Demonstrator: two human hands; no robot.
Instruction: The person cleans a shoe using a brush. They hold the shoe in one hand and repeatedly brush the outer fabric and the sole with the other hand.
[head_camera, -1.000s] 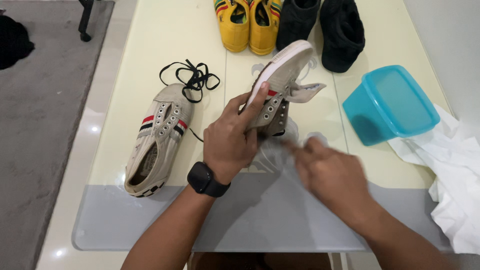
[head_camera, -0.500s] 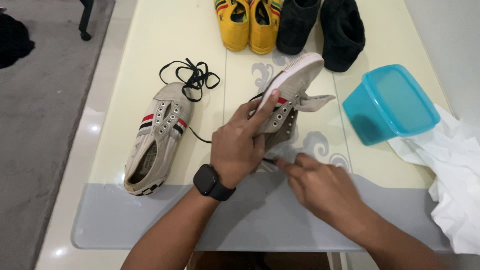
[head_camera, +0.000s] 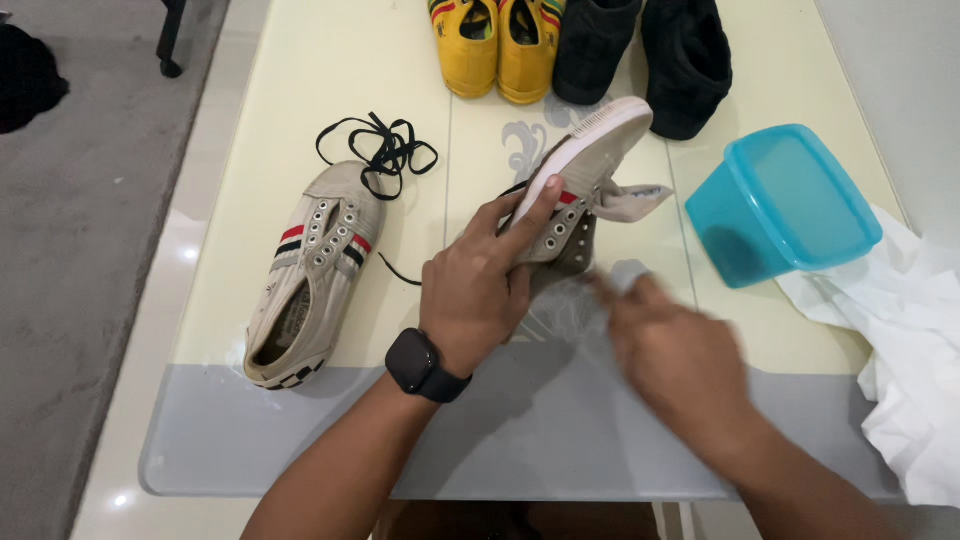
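My left hand (head_camera: 475, 295), with a black smartwatch (head_camera: 420, 362) on the wrist, grips a beige sneaker (head_camera: 590, 150) tilted on its side, its white sole facing up and its tongue hanging out to the right. My right hand (head_camera: 680, 360) is motion-blurred just below and right of that shoe. Something pale and blurred lies at its fingertips; I cannot tell what it is or whether the hand holds it. The matching beige sneaker (head_camera: 310, 270), striped red and black and without a lace, lies on the pale yellow table (head_camera: 300, 80) to the left. A loose black lace (head_camera: 385, 150) rests by its toe.
A pair of yellow shoes (head_camera: 495, 45) and a pair of black shoes (head_camera: 645, 55) stand at the table's far edge. A teal plastic container (head_camera: 780, 205) sits upside down at the right, beside crumpled white cloth (head_camera: 915, 350). Grey carpet lies left of the table.
My right hand has kept shifting back and forth below the held sneaker and is now blurred. My left hand has tilted the sneaker slightly, keeping its grip.
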